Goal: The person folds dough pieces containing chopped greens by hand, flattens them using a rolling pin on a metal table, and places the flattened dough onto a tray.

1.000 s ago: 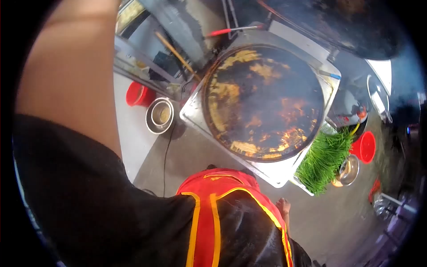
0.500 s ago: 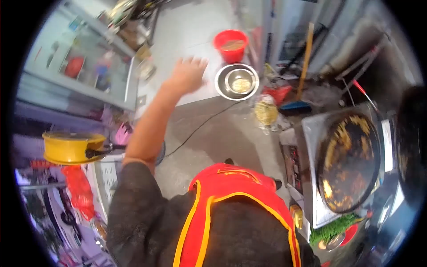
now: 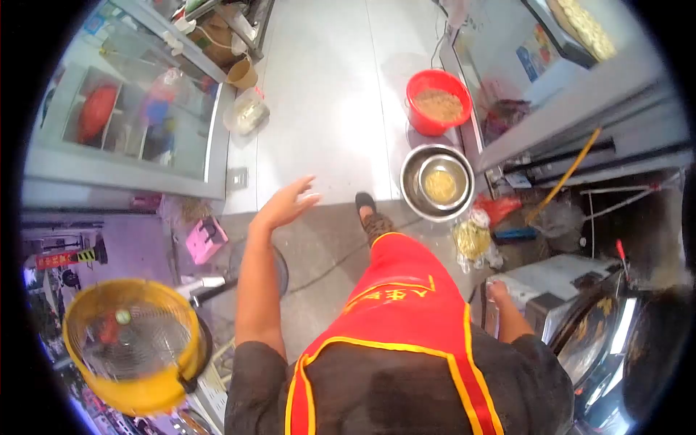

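My left hand (image 3: 288, 204) is stretched out over the edge of the grey floor, fingers apart and nothing in it. Low at my right side, my right hand (image 3: 499, 291) is near the metal griddle stand (image 3: 554, 279); its fingers are too small to make out. Ahead of me sits a steel basin (image 3: 413, 190) with a smaller bowl of pale yellow food (image 3: 441, 186) inside. Just beyond it stands a red bucket (image 3: 428, 125) of brown grainy stuff. A bag with yellowish contents (image 3: 473, 239) lies beside the basin.
A yellow round pan (image 3: 134, 395) with a black handle is at the lower left. Glass doors (image 3: 159, 109) flank the white tiled floor (image 3: 326, 101). A pink bag (image 3: 206, 241) lies at the left. The round griddle (image 3: 591, 330) and a yellow stick (image 3: 569, 174) are at the right.
My view has swung left from the griddle to the doorway, and the griddle is now at the right edge. My left hand has come into view; one foot is forward near the tiles.
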`<state>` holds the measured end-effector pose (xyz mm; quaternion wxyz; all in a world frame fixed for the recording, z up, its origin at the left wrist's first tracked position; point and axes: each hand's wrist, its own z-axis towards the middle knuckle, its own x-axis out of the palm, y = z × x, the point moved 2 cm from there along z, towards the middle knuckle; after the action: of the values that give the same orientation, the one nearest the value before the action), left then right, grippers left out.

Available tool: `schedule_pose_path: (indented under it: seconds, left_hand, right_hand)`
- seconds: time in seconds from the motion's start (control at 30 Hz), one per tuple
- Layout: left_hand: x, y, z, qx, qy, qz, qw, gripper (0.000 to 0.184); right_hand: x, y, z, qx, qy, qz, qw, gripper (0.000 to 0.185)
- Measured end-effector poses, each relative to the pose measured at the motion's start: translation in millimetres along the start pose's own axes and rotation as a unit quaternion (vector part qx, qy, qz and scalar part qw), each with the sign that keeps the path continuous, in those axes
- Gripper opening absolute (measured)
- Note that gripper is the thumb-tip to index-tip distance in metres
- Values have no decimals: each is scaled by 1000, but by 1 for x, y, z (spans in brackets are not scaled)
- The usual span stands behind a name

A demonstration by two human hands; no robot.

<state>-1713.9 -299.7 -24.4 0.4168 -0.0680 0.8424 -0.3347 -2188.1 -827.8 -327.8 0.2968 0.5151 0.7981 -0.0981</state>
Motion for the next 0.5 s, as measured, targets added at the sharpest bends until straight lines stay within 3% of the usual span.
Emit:
schedule_pose_path:
  seconds: [0.07,0.1,0.13,0.17,0.2,0.23,0.27,0.3,0.37,0.47,0.5]
  left_hand:
    - [-35,107,52,-35,-107,-110,988,54]
    - [-47,157,60,-69,-205,-169,961,50]
    - [-51,214,52,-165,-279,-156,933,46]
    - [-64,232,25,-301,-232,-200,903,48]
    - [-50,303,-3,-410,-224,-342,815,46]
    - [-35,347,-38,-388,-22,2,921,33]
    - [-24,382,-71,-283,120,369,877,24]
    - [-18,376,-98,-268,198,375,865,24]
    - [-24,355,-122,-387,225,141,883,24]
    - [-63,329,-82,-449,187,-22,873,24]
    - [-80,326,-54,-449,167,-51,876,24]
  right_hand:
    - [-8,89,57,-104,-64,-2,993,33]
    - [-20,142,75,-170,-114,-5,979,38]
    - [-35,219,66,-249,-181,0,952,52]
    - [-77,316,46,-114,-1,-19,993,45]
    - [-109,402,32,-268,-74,23,960,40]
    - [-142,485,6,-235,-11,90,968,36]
    - [-144,533,27,-371,-48,147,916,31]
    - [-175,604,-9,-316,30,223,922,28]
    - [-178,674,18,-305,61,293,904,31]
    - [-189,731,86,-317,44,100,942,33]
    - [-197,743,84,-333,-30,53,941,43]
